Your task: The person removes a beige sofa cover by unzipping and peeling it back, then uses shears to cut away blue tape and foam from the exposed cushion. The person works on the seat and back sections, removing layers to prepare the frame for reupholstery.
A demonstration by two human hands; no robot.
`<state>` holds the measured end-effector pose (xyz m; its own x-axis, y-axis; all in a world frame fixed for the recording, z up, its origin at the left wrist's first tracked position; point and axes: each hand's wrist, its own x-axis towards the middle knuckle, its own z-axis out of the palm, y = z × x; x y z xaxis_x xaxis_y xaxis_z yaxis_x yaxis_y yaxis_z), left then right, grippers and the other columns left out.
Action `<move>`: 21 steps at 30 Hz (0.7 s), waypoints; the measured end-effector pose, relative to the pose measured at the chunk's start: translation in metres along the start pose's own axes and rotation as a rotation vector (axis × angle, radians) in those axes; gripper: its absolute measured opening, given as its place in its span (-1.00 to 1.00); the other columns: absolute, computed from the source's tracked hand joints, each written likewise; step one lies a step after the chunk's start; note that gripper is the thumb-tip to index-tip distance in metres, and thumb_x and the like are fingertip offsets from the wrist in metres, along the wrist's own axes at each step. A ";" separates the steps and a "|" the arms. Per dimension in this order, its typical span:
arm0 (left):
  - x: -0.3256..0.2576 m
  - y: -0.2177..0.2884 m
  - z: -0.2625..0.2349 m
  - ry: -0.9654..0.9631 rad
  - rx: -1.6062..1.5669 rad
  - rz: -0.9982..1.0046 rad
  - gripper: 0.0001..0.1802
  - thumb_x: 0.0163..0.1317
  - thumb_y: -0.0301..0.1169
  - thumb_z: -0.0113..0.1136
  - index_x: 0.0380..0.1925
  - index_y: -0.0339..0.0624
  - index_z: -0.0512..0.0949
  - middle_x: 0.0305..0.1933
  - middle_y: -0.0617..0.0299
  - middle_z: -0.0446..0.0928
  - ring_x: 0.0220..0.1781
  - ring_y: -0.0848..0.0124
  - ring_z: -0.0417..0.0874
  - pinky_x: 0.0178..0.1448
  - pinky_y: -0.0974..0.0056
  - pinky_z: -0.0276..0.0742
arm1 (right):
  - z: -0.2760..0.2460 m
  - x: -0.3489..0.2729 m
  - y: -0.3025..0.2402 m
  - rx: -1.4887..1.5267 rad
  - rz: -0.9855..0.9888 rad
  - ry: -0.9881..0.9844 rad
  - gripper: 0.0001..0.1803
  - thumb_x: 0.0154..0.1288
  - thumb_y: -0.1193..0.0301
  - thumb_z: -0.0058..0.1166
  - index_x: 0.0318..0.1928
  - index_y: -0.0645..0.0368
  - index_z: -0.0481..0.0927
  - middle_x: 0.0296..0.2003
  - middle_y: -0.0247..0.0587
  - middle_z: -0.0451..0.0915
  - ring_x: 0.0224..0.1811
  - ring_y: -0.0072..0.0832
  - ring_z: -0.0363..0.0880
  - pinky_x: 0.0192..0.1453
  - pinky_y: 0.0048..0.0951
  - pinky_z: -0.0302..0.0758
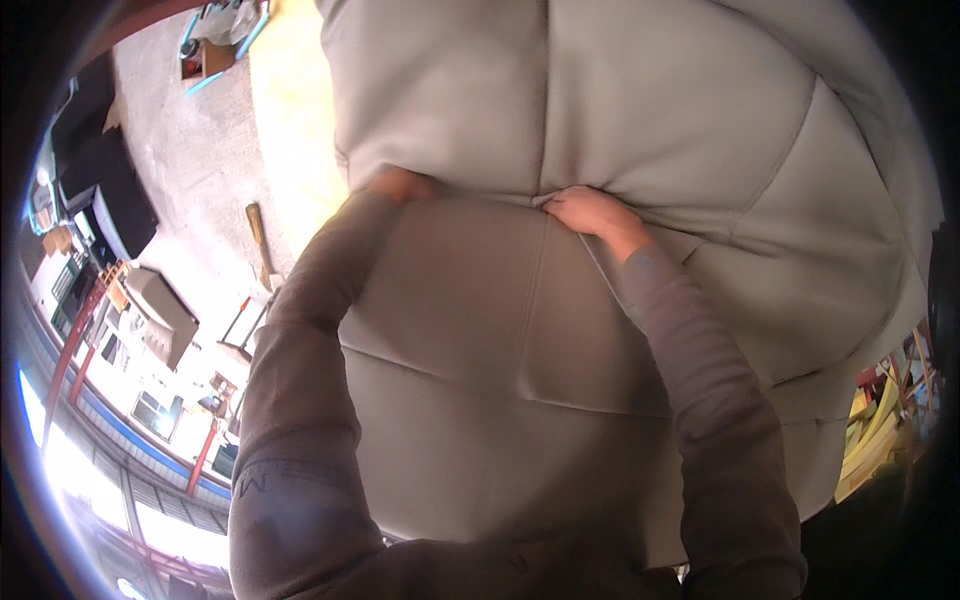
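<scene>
Large grey-beige padded upholstery, smooth like leather and crossed by stitched seams, fills the space before me. My left hand is at the left part of a deep crease across it, its fingers blurred and mostly tucked out of sight. Farther right along that crease, my right hand has its fingers pressed together on the cover, where a vertical seam meets the fold. Wrinkles spread rightward from that spot. Both forearms, in long brownish sleeves, lie over the nearer panel.
To the left, a wooden-handled tool is on the pale floor. A grey upholstered piece and black padded pieces stand farther left. Yellow foam-like strips are heaped at the lower right. A blue-edged frame with a box is at the upper left.
</scene>
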<state>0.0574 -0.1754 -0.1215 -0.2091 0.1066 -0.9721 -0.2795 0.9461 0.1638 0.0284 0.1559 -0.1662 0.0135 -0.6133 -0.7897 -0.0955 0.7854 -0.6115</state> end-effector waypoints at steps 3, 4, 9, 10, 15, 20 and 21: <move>-0.026 0.005 -0.007 0.021 0.078 0.077 -0.56 0.47 -0.06 0.11 0.03 -0.14 0.74 0.12 -0.10 0.68 0.20 -0.05 0.66 0.35 -0.05 0.50 | 0.002 0.007 0.007 0.005 0.127 -0.034 -0.54 0.68 0.29 -0.25 0.28 0.06 0.69 0.33 -0.24 0.63 0.39 -0.16 0.55 0.50 -0.20 0.47; -0.039 0.006 -0.010 0.069 0.137 0.110 -0.57 0.47 -0.07 0.12 0.00 -0.14 0.76 0.09 -0.11 0.70 0.17 -0.06 0.68 0.32 -0.06 0.52 | 0.000 0.006 0.008 -0.082 0.011 -0.037 -0.54 0.68 0.28 -0.26 0.28 0.06 0.69 0.33 -0.24 0.63 0.39 -0.16 0.54 0.50 -0.20 0.46; -0.057 0.033 -0.002 0.385 0.277 0.416 -0.61 0.47 -0.20 0.12 -0.33 -0.22 0.80 -0.27 -0.15 0.73 -0.15 -0.13 0.75 0.05 -0.16 0.61 | -0.017 -0.004 -0.001 -0.046 0.032 -0.090 -0.52 0.70 0.27 -0.30 0.30 0.07 0.67 0.36 -0.24 0.60 0.42 -0.17 0.51 0.52 -0.19 0.44; -0.047 0.041 -0.002 0.339 0.302 0.421 -0.60 0.47 -0.19 0.11 -0.32 -0.23 0.80 -0.25 -0.16 0.73 -0.14 -0.12 0.75 0.06 -0.16 0.61 | -0.020 -0.004 -0.003 -0.143 0.058 -0.122 -0.52 0.70 0.26 -0.30 0.31 0.07 0.66 0.37 -0.25 0.59 0.42 -0.17 0.51 0.52 -0.19 0.43; -0.023 0.060 -0.008 0.172 0.277 0.355 -0.50 0.49 -0.09 0.05 -0.38 -0.24 0.78 -0.20 -0.19 0.74 -0.11 -0.10 0.78 0.05 -0.16 0.62 | -0.017 0.004 -0.002 -0.353 -0.035 -0.241 -0.52 0.62 0.24 -0.17 0.30 0.09 0.69 0.37 -0.08 0.60 0.41 -0.07 0.55 0.47 -0.12 0.49; -0.049 0.096 -0.002 0.059 0.176 0.244 -0.39 0.50 0.06 0.00 -0.27 -0.26 0.79 -0.10 -0.18 0.76 0.00 -0.11 0.79 0.19 -0.11 0.64 | -0.003 0.004 0.008 0.011 0.115 -0.176 -0.44 0.65 0.08 -0.27 0.47 -0.07 0.53 0.53 -0.27 0.44 0.55 -0.18 0.39 0.59 -0.17 0.34; -0.052 0.107 0.002 0.096 0.169 0.177 -0.37 0.51 0.08 -0.01 -0.22 -0.27 0.79 -0.07 -0.17 0.77 0.04 -0.10 0.79 0.23 -0.09 0.63 | -0.003 0.002 0.007 0.061 0.108 -0.152 -0.43 0.65 0.06 -0.27 0.48 -0.07 0.52 0.54 -0.27 0.43 0.56 -0.18 0.38 0.59 -0.16 0.33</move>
<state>0.0400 -0.0791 -0.0532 -0.3310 0.2534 -0.9089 -0.0719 0.9537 0.2921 0.0250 0.1603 -0.1718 0.1571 -0.5087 -0.8465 -0.0438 0.8527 -0.5206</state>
